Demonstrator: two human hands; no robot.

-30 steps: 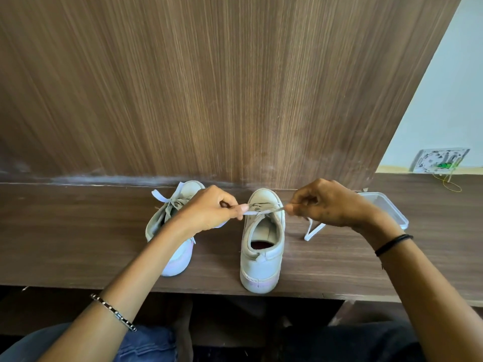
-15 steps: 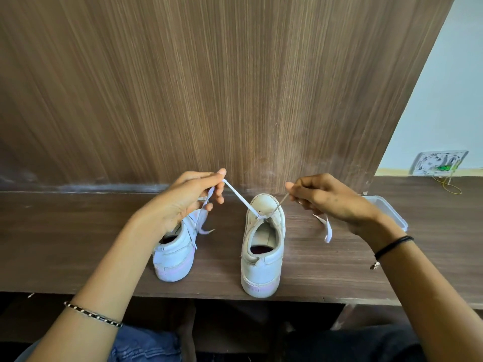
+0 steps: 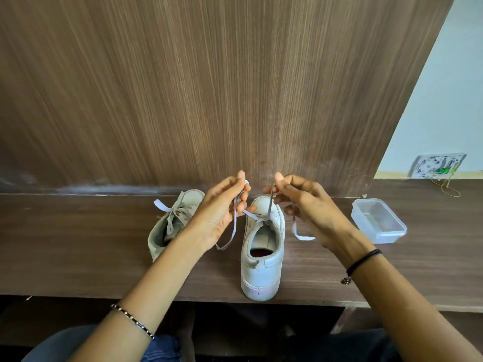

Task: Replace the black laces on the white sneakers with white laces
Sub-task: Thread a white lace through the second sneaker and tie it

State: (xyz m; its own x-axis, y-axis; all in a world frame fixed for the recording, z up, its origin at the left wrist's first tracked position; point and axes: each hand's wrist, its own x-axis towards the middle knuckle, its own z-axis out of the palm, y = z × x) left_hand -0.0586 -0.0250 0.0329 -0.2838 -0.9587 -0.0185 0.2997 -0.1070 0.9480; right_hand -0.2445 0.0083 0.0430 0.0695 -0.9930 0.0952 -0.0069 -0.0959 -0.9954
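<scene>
Sneakers [image 3: 262, 246] two, hands [image 3: 218, 214] two pinching lace [image 3: 304, 238]

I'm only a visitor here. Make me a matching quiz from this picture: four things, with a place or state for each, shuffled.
Things:
1. left sneaker
2. right sneaker
3. box
4. black band

Place or state:
A. worn on a wrist
B. its lace pinched by left hand and right hand
C. clear, farthest right
D. already tied

Pairs: 1-D, 2-B, 3-C, 4-A
</scene>
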